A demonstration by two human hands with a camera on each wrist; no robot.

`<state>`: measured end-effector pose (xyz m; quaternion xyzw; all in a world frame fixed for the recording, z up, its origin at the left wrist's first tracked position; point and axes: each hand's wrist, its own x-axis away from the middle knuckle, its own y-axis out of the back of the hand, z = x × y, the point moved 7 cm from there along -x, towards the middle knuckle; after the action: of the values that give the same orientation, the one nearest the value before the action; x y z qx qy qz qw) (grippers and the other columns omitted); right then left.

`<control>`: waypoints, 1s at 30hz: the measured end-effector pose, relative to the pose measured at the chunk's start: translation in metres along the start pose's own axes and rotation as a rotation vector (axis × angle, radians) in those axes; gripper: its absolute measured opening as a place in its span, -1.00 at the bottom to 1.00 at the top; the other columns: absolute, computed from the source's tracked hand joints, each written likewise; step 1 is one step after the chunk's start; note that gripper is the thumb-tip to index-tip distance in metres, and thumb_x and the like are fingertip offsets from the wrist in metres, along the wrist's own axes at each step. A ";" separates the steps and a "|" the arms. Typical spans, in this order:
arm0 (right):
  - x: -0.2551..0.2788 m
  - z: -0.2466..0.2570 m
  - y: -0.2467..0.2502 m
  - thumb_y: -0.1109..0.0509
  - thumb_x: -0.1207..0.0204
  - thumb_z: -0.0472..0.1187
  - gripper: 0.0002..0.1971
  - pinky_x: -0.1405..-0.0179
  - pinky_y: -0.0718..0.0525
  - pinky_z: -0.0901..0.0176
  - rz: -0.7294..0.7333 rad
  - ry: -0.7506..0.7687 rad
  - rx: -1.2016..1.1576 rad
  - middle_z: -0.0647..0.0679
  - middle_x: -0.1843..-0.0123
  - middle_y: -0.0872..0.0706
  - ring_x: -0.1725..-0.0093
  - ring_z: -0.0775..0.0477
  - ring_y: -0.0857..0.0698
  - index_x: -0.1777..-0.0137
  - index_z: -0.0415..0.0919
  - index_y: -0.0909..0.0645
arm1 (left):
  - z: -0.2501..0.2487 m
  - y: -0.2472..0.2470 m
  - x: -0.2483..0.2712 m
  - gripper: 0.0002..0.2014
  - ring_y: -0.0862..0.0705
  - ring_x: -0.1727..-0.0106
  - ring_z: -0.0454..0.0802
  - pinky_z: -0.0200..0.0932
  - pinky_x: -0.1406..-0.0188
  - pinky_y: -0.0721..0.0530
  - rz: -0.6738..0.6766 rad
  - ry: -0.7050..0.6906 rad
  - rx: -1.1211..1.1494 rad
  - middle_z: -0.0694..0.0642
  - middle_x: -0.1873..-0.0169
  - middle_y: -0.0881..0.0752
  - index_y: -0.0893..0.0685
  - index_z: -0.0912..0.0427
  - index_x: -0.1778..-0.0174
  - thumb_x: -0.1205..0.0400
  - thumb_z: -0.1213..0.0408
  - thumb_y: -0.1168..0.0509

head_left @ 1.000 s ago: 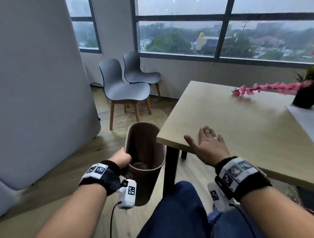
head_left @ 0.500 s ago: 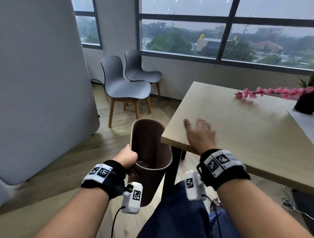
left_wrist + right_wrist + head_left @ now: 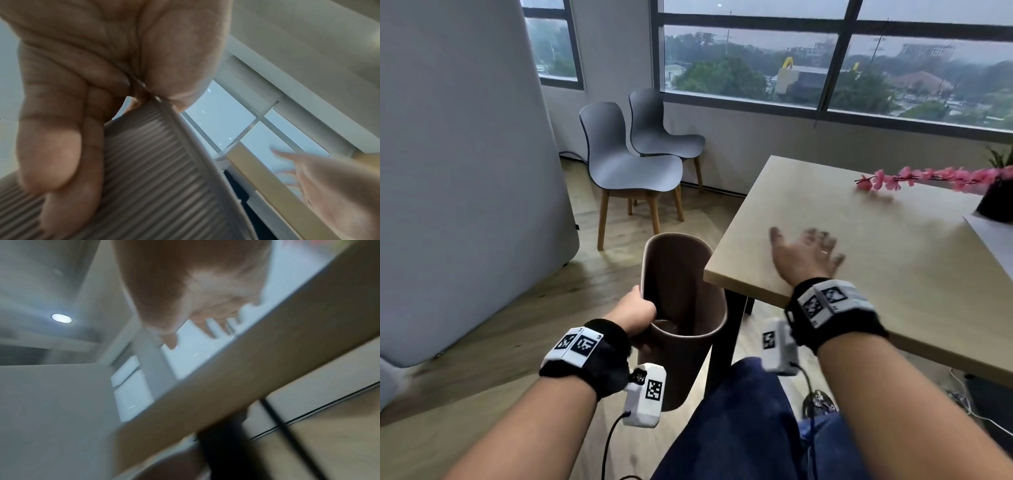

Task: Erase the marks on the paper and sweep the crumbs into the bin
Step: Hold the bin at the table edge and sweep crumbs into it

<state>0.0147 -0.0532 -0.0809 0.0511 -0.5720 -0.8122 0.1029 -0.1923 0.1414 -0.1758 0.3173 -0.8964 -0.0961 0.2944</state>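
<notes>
Left hand (image 3: 637, 310) grips the bin (image 3: 681, 308) rim below the worktop (image 3: 893, 274) corner at 9 o'clock to catch crumbs; right hand (image 3: 804, 255) sweeps flat, fingers spread

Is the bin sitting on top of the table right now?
No, the left hand grips the rim of the bin and holds it beside and below the edge of the table.
</notes>
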 end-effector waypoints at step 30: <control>0.032 0.012 0.005 -0.05 -0.71 0.18 -0.34 -0.61 -0.13 -0.01 -0.033 0.238 -0.268 -0.21 -0.66 -0.32 -0.65 -0.19 -0.23 -0.62 -0.30 -0.30 | 0.002 0.002 -0.007 -0.64 -0.69 0.48 0.29 0.12 0.53 -0.72 -0.019 -0.013 -0.043 0.40 0.08 -0.65 -0.38 0.18 -0.22 -0.54 0.54 0.01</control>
<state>-0.0187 -0.0511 -0.0712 0.1418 -0.4414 -0.8710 0.1626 -0.1904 0.1475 -0.1801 0.3188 -0.8929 -0.1202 0.2944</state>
